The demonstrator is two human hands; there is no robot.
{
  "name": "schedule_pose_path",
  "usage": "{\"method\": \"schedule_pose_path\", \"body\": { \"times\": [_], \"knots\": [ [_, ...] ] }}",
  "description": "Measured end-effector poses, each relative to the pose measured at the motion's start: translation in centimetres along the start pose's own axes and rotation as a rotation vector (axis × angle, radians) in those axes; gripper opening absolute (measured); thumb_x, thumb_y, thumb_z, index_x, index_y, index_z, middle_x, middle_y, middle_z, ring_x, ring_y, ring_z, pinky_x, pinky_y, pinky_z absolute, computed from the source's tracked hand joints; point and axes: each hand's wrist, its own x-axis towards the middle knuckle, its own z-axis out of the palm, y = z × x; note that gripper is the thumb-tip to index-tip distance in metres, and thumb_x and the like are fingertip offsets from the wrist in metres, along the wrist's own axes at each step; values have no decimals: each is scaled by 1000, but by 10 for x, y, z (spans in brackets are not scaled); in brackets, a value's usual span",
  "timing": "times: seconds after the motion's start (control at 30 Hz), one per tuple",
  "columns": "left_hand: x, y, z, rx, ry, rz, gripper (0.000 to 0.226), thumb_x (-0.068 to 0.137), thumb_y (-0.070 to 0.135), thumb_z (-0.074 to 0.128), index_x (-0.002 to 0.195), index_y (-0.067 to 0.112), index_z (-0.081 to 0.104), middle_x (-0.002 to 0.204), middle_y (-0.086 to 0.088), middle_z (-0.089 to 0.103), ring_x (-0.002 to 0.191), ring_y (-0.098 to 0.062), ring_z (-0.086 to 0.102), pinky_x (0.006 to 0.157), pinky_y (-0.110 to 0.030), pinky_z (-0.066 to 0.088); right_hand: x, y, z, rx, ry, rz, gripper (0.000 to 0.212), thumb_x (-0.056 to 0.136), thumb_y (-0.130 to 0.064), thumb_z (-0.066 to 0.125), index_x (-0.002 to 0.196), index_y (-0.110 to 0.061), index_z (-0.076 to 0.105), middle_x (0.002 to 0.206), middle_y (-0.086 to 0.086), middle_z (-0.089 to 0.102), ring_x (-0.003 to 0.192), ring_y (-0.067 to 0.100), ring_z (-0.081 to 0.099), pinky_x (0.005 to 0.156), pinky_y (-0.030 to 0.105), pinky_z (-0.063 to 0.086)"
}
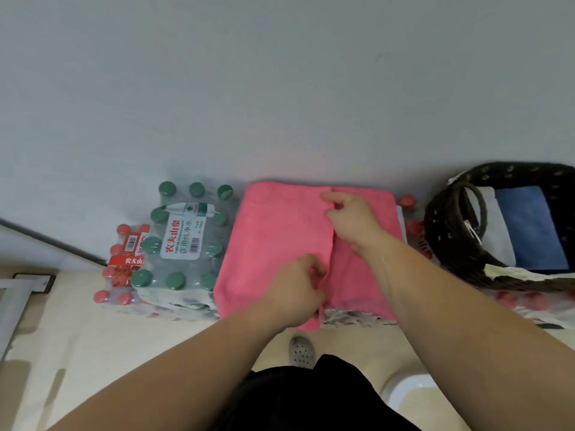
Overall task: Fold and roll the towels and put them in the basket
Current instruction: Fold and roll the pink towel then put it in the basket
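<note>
A pink towel [273, 241] lies spread flat on top of stacked packs against the wall, with a folded edge running down its middle. My left hand [298, 287] pinches that edge near the towel's front. My right hand [351, 217] pinches the same edge near the back. A dark woven basket [441, 231] with a looped handle stands to the right. Inside it lie a white towel [494, 225] and a blue towel [529, 228].
A shrink-wrapped pack of green-capped water bottles [183, 241] sits left of the towel, with a red-capped pack [124, 265] beside it. More red caps [410, 225] show between towel and basket. The grey wall stands just behind. A grey shoe [301, 351] is on the cream floor.
</note>
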Motion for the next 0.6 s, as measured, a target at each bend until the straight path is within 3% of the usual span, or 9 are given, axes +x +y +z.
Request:
{"method": "schedule_pose_path", "body": {
  "times": [0.1, 0.2, 0.27, 0.37, 0.43, 0.6],
  "knots": [
    [6, 4, 8, 86, 29, -61, 34, 79, 0, 57, 107, 19, 61, 72, 13, 57, 57, -4, 54, 46, -6, 36, 1, 11, -3, -46, -97, -19, 56, 81, 13, 54, 137, 3, 54, 140, 14, 56, 132, 23, 51, 111, 20, 32],
    [4, 7, 8, 103, 64, -121, 35, 80, 3, 57, 110, 19, 61, 68, 15, 58, 53, 4, 52, 49, -11, 42, -1, 12, -5, -56, -150, -72, 65, 78, 13, 57, 141, 2, 48, 146, 14, 50, 136, 25, 46, 118, 31, 31],
    [1, 10, 7, 112, 85, -134, 33, 77, 4, 56, 106, 20, 61, 62, 7, 63, 49, -5, 56, 55, -28, 53, -2, 9, -7, -73, -148, -117, 65, 76, 14, 56, 140, 2, 50, 145, 14, 50, 136, 25, 46, 115, 25, 30],
    [-4, 24, 6, 49, 131, -89, 30, 75, 3, 57, 97, 24, 61, 59, -7, 67, 49, -23, 63, 57, -45, 56, -6, -2, -17, -37, -106, -187, 65, 76, 13, 53, 139, -1, 52, 143, 10, 51, 135, 17, 45, 110, 18, 29],
    [-8, 39, 10, 0, 148, -40, 29, 75, 3, 60, 95, 24, 61, 59, -8, 66, 53, -27, 64, 59, -48, 56, -8, -8, -29, -45, -63, -236, 66, 78, 10, 52, 142, -4, 50, 150, 6, 45, 140, 12, 37, 116, 19, 22],
    [-1, 75, 41, -17, 79, 34, 30, 76, 1, 57, 97, 23, 60, 61, -8, 67, 54, -27, 64, 56, -44, 55, -10, 2, -74, -176, 63, -257, 65, 81, 8, 51, 144, -4, 48, 155, 9, 39, 145, 19, 32, 116, 15, 14]
  ]
}}
